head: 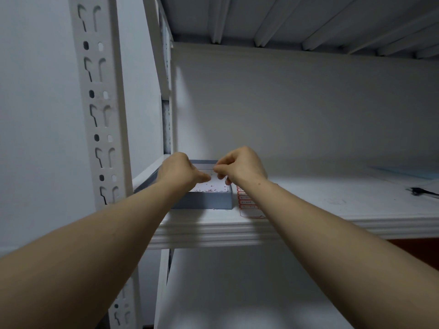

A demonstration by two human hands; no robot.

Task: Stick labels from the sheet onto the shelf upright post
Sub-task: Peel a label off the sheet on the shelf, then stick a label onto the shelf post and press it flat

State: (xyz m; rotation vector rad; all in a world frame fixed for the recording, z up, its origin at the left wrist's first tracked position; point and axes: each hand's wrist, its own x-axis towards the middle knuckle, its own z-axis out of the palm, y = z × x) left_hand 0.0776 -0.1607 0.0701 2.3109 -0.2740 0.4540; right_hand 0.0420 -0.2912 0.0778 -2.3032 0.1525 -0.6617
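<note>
Both my hands are stretched out over a shallow blue-grey box (209, 201) standing on the white shelf board (308, 210). A pale label sheet (207, 171) is held between them above the box. My left hand (180, 173) grips its left edge with curled fingers. My right hand (241, 167) pinches its upper right edge between thumb and forefinger; whether a single label is lifted I cannot tell. A second sheet of red-bordered labels (248, 203) lies flat just right of the box, partly under my right forearm. The slotted white upright post (102, 119) rises at the left.
Inside the box lies white paper with small red scraps (209, 187). The rear upright (167, 98) stands behind the box. The ribbed shelf above (285, 20) hangs overhead. A small black object (421, 191) and a pale blue sheet (403, 172) lie far right.
</note>
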